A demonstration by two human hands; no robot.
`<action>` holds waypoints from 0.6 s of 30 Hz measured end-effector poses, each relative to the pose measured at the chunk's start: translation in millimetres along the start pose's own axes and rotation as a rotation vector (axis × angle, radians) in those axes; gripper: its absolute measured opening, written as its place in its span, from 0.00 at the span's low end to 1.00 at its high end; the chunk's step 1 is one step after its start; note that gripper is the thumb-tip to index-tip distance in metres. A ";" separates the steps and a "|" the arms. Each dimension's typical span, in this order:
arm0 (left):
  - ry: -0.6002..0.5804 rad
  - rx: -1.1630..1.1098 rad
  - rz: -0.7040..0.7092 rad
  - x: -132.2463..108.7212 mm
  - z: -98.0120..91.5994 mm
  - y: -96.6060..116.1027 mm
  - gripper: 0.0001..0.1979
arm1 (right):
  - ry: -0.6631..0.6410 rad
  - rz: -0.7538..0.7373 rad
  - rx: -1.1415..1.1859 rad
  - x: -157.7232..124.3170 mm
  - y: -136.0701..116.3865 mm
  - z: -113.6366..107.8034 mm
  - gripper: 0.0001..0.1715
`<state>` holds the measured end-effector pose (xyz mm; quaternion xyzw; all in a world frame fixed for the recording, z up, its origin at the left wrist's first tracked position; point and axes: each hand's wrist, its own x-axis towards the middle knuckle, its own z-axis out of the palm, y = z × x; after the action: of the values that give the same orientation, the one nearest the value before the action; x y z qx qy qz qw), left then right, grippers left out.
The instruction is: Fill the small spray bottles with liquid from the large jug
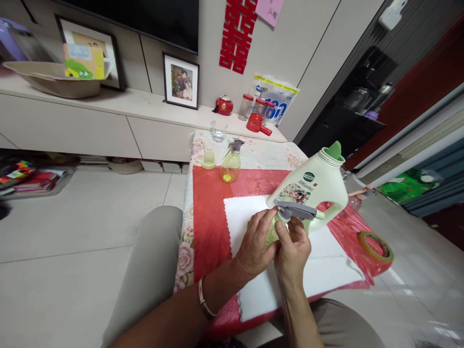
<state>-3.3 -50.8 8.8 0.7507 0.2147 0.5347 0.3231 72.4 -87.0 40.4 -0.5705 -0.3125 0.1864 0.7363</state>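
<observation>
In front of the large bottle, I hold a small spray bottle [271,236] with a grey trigger head [299,210] and a pale green nozzle. My left hand [254,245] wraps round its yellow-green body. At the collar, the thumb and fingers of my right hand [294,245] are closed just under the trigger head. Most of the bottle's body is hidden by my fingers. Right behind stands a big pale green jug [308,181] with a handle, its neck uncapped and a green spout showing. A white cloth [308,280] with a scalloped edge lies beneath my hands.
A second spray bottle [231,166], a pale green cap [208,160] and a glass mug [218,131] stand at the table's far left. A roll of tape [376,246] lies on red plastic at the right. Behind, a cabinet ledge [145,102] holds framed photos and jars.
</observation>
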 end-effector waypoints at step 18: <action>0.014 -0.043 -0.028 0.7 1.2 -1.0 0.40 | -0.055 0.016 -0.004 5.5 9.8 -9.5 0.26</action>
<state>-2.0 -49.9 8.2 0.7367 0.2156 0.5400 0.3451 83.5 -87.7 31.0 -0.5690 -0.3285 0.2072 0.7249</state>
